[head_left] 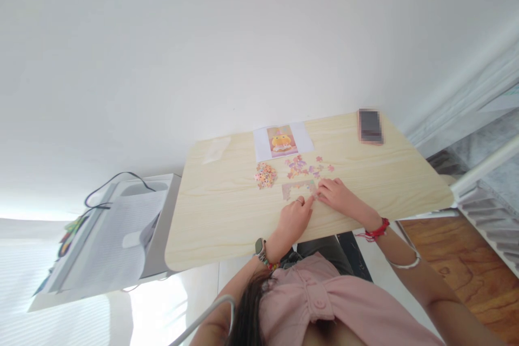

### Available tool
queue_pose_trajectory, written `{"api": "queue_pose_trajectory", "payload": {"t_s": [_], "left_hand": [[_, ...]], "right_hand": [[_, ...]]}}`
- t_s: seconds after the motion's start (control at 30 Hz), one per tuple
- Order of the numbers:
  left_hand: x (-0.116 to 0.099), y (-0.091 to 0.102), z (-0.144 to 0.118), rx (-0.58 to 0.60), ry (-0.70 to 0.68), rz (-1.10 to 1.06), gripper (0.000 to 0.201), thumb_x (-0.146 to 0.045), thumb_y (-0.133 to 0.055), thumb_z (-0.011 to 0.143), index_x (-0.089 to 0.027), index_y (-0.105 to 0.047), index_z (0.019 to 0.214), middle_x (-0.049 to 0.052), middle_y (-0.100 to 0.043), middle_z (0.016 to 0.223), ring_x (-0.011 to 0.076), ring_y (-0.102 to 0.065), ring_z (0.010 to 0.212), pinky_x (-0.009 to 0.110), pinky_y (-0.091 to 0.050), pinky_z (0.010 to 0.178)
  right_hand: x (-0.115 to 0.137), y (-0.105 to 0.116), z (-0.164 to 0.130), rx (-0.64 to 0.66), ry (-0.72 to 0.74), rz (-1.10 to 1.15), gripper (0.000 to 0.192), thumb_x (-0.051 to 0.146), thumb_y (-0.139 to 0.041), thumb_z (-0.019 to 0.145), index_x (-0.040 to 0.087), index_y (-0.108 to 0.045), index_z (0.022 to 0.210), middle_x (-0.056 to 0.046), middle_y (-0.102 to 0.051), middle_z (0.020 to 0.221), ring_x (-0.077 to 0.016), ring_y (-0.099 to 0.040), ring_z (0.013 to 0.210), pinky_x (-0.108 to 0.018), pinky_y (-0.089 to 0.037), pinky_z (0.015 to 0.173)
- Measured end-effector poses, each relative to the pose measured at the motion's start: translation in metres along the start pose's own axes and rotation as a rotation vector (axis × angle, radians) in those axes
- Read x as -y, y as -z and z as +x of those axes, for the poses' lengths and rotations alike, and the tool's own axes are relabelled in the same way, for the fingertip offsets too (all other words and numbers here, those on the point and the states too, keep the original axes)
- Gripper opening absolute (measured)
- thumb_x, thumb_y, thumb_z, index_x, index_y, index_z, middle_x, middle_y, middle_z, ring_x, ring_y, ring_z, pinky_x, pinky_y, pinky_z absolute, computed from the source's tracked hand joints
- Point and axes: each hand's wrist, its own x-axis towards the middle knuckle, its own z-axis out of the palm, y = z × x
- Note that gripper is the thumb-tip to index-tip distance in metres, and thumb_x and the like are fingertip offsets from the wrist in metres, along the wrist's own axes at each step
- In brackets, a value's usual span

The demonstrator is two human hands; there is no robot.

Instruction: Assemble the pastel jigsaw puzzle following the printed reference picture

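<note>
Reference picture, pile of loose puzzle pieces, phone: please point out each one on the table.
reference picture (281, 140), head view, on the orange figure at its middle.
pile of loose puzzle pieces (265, 175), head view, on the middle of the heap.
phone (370, 126), head view, on the middle of its dark screen.

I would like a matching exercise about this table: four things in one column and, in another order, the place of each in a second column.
Things:
1. phone
2. reference picture
3. heap of loose puzzle pieces
4. joined puzzle strip

Places:
a. under the fingertips of the left hand and the right hand
b. far right corner of the table
c. far edge, near the middle
d. left of the scattered pieces

Pairs: 1-b, 2-c, 3-d, 4-a
</note>
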Motion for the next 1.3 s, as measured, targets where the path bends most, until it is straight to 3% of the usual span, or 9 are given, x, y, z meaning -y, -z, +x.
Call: {"api": "queue_pose_trajectory", "payload": {"t_s": [0.6, 1.07, 1.3], "left_hand": [[0.000, -0.005, -0.001, -0.053, -0.013, 0.046, 0.041, -0.025, -0.035, 0.089, -0.024, -0.029, 0.130, 0.006, -0.052, 0.095, 0.0168, -0.056, 0.084, 0.025, -0.043, 0.064], [0.000, -0.004, 0.004, -0.074, 0.010, 0.030, 0.034, -0.024, -0.035, 0.088, -0.024, -0.038, 0.122, 0.005, -0.054, 0.093, 0.0166, -0.058, 0.082, 0.025, -0.045, 0.063], [0.000, 0.005, 0.009, -0.029, 0.014, 0.006, 0.030, -0.024, -0.033, 0.088, -0.023, -0.041, 0.118, 0.006, -0.054, 0.098, 0.0177, -0.058, 0.085, 0.027, -0.046, 0.065]], "right_hand": [[0.007, 0.001, 0.000, -0.049, -0.020, -0.058, 0.020, 0.021, -0.040, 0.088, 0.017, -0.059, 0.084, -0.009, -0.058, 0.090, -0.0198, -0.048, 0.086, -0.035, -0.030, 0.075], [0.015, -0.012, -0.006, -0.267, -0.059, 0.078, 0.021, 0.018, -0.044, 0.087, 0.018, -0.061, 0.075, -0.004, -0.057, 0.078, -0.0148, -0.049, 0.077, -0.031, -0.032, 0.075], [-0.016, -0.003, -0.004, -0.290, -0.211, 0.214, 0.018, 0.021, -0.043, 0.086, 0.019, -0.061, 0.088, -0.007, -0.058, 0.092, -0.0190, -0.052, 0.091, -0.035, -0.039, 0.079]]}}
